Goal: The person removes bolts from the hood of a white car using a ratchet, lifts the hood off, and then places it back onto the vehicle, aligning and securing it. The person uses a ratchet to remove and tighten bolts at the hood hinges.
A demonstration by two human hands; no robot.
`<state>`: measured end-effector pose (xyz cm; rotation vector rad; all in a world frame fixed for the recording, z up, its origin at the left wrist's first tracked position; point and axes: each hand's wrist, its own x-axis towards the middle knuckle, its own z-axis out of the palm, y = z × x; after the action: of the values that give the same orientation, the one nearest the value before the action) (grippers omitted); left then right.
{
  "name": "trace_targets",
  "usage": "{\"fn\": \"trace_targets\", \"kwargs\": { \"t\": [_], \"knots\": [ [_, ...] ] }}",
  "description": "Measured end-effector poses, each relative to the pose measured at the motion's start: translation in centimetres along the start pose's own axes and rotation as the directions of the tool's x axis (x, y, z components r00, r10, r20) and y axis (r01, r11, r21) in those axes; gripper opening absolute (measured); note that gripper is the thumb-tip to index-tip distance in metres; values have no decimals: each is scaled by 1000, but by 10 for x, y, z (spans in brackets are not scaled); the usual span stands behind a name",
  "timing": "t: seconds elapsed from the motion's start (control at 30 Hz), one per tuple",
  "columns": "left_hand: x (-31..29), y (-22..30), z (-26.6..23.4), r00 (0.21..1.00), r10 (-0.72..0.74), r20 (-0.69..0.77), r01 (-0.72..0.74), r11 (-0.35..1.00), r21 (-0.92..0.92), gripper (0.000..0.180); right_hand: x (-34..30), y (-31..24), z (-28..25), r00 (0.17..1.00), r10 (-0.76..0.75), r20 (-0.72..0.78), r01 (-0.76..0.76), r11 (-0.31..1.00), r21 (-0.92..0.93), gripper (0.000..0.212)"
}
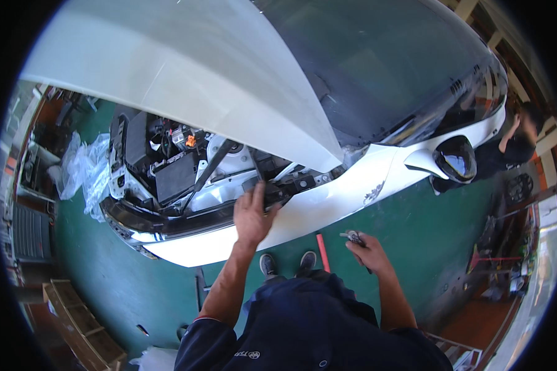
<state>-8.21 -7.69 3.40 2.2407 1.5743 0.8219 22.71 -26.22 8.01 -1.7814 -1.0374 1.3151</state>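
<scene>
My left hand (252, 214) reaches over the white car fender (309, 207). Its fingers are stretched out and slightly blurred, over black trim (275, 193) along the edge of the engine bay; I see nothing held in them. Off to the right, above the floor beside the car, my right hand (366, 250) is closed round what looks like a ratchet wrench (353, 237). The tool's metal head sticks out past the fingers, and a dark end shows below the hand. The raised white hood (185, 68) covers part of the engine bay (174, 176).
A black strut (213, 166) slants across the bay. A red bar (323, 250) is near my shoes. The side mirror (457, 159) juts out at right, with another person (518, 145) beyond. Clear plastic sheeting (86, 167) and cardboard (83, 324) are at left.
</scene>
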Motion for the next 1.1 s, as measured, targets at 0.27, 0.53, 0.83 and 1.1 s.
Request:
{"fn": "trace_targets", "kwargs": {
  "t": [0.27,0.53,0.83,1.1],
  "knots": [
    [3,-16,13,994,50,-95,-23,964,266,31,-24,147,-30,944,242,-222,-278,948,-152,38],
    [-3,-8,29,979,18,-205,60,929,365,26,-22,221,-30,945,230,-234,-295,908,-299,45],
    [-20,0,24,997,-18,-73,41,943,331,54,8,323,-17,885,465,0,-417,793,-445,40],
    [-6,75,63,890,399,222,-454,822,343,55,-24,296,-12,911,384,-150,-409,805,-430,36]
  ]
}}
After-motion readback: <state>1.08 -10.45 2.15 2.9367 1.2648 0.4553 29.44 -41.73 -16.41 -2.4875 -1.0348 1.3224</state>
